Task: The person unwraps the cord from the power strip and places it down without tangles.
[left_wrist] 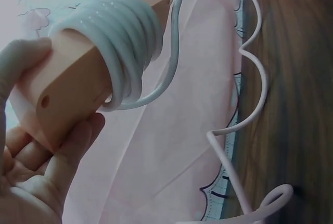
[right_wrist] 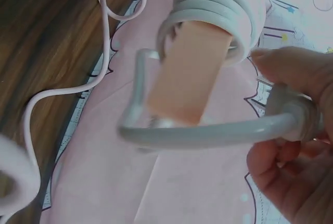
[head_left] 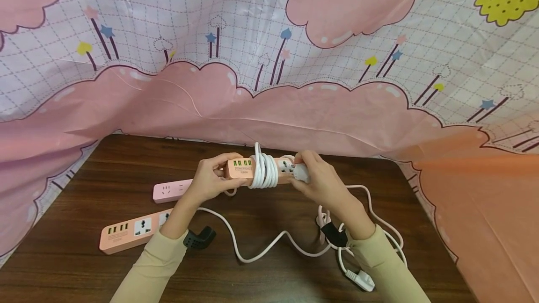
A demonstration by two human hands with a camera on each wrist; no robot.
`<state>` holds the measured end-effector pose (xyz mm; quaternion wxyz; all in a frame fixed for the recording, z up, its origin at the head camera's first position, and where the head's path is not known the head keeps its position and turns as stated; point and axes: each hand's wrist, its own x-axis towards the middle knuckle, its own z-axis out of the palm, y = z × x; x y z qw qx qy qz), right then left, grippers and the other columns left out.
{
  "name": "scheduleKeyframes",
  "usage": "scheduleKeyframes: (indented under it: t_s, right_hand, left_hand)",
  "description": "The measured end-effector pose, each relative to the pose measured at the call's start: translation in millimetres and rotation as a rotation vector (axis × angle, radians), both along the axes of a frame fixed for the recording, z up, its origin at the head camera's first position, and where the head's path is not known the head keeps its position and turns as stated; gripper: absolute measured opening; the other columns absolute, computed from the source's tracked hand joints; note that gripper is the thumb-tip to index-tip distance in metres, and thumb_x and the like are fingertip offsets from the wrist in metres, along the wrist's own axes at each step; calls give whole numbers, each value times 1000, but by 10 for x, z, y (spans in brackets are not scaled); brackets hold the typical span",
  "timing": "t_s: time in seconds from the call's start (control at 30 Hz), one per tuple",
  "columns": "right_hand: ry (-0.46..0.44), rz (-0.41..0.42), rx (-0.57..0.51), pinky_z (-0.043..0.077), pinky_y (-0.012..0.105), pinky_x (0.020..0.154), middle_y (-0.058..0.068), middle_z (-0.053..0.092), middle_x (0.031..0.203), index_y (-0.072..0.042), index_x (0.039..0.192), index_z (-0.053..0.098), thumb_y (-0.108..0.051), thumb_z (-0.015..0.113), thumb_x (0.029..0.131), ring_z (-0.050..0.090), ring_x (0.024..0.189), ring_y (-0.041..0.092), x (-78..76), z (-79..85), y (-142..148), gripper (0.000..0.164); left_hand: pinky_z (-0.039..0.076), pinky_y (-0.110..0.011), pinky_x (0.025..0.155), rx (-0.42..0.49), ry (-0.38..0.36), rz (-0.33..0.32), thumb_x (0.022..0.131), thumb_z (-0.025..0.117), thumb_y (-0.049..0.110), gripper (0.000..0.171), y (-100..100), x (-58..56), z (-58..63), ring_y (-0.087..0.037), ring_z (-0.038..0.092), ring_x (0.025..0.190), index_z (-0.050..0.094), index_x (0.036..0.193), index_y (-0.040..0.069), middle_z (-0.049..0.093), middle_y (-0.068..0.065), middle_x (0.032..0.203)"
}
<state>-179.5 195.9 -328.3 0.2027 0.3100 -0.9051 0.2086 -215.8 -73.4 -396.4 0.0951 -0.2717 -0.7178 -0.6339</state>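
A peach-orange power strip (head_left: pixel 241 168) with USB ports and white sockets is held up above the table. Its white cord (head_left: pixel 265 172) is wound in several tight loops round the strip's middle. My left hand (head_left: pixel 207 179) grips the strip's left end, thumb on one side and fingers on the other, as the left wrist view shows. At the strip's right end, my right hand (head_left: pixel 322 179) pinches the white plug (right_wrist: pixel 291 110) between thumb and fingers. From that plug the cord bends past the strip's bare end to the loops. Fingers partly cover the plug.
A second peach-orange power strip (head_left: pixel 122 237) lies at the table's left, partly behind my left forearm. Beyond it is a pink power strip (head_left: pixel 168 191). A loose white cord (head_left: pixel 248 260) snakes across the dark wooden table (head_left: pixel 236 284) toward a white plug (head_left: pixel 360 280) at the right.
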Motion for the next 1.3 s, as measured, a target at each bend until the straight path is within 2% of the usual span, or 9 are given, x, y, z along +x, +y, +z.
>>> scheduleKeyframes:
  t_s: [0.33, 0.47, 0.67, 0.73, 0.87, 1.0, 1.07, 1.2, 1.3]
  right_hand:
    - [-46, -96, -203, 46, 26, 56, 6, 59, 82, -2, 98, 48, 1, 81, 68, 53, 68, 14, 142, -213, 227, 45]
    - [-129, -164, -232, 48, 30, 60, 12, 64, 88, -1, 99, 49, 5, 81, 65, 60, 74, 20, 131, -410, 290, 47]
    - [-246, -241, -250, 51, 36, 64, 19, 67, 92, 3, 101, 56, 2, 80, 68, 64, 78, 26, 26, -619, 345, 42]
    - [-230, -275, -305, 52, 31, 62, 19, 67, 90, 5, 101, 59, 3, 79, 69, 64, 76, 26, -27, -628, 374, 38]
    - [-70, -327, -524, 47, 13, 61, 20, 66, 85, 9, 98, 60, 9, 77, 69, 62, 72, 12, -147, -537, 446, 33]
    - [119, -258, -794, 47, 11, 67, 17, 63, 89, 15, 100, 57, 16, 72, 71, 59, 77, 0, -209, -340, 532, 33]
    - [185, -176, -909, 49, 14, 72, 13, 62, 95, 19, 102, 53, 20, 67, 73, 61, 83, 5, -198, -242, 595, 32]
    - [213, 41, -1107, 50, 21, 78, 15, 61, 101, 20, 106, 50, 25, 58, 76, 63, 92, 18, -86, -108, 766, 31]
    - [175, 203, -1215, 50, 26, 81, 22, 60, 102, 20, 108, 49, 28, 52, 78, 63, 94, 25, 34, -83, 931, 31]
  left_hand:
    - [51, -18, 60, 110, 25, 85, 65, 76, -14, 49, -115, -1, 117, -7, 61, 72, 60, 111, -11, 61, -27, 98]
    - [51, -18, 62, 160, 10, 74, 67, 73, -17, 47, -132, 4, 146, -7, 60, 75, 58, 111, -13, 61, -25, 97]
    - [51, -19, 63, 217, -2, -1, 67, 69, -21, 47, -133, 15, 153, -9, 60, 77, 55, 112, -16, 64, -2, 95]
    - [52, -20, 63, 224, -6, -36, 67, 69, -22, 49, -131, 23, 154, -9, 60, 77, 54, 113, -17, 63, -4, 96]
    - [52, -21, 63, 214, -14, -94, 66, 69, -21, 49, -133, 34, 159, -10, 61, 76, 54, 112, -18, 62, -5, 99]
    - [52, -21, 62, 200, -8, -119, 67, 69, -20, 48, -141, 35, 155, -10, 62, 74, 53, 112, -19, 63, -9, 98]
    - [52, -21, 61, 191, 0, -106, 67, 69, -21, 48, -144, 30, 150, -9, 62, 74, 53, 112, -19, 62, -17, 98]
    - [52, -19, 60, 165, 15, -14, 66, 70, -21, 49, -159, 7, 131, -8, 62, 73, 55, 112, -17, 59, -28, 98]
    - [51, -18, 60, 159, 27, 64, 66, 72, -19, 49, -184, -15, 123, -7, 61, 74, 57, 112, -14, 61, -23, 97]
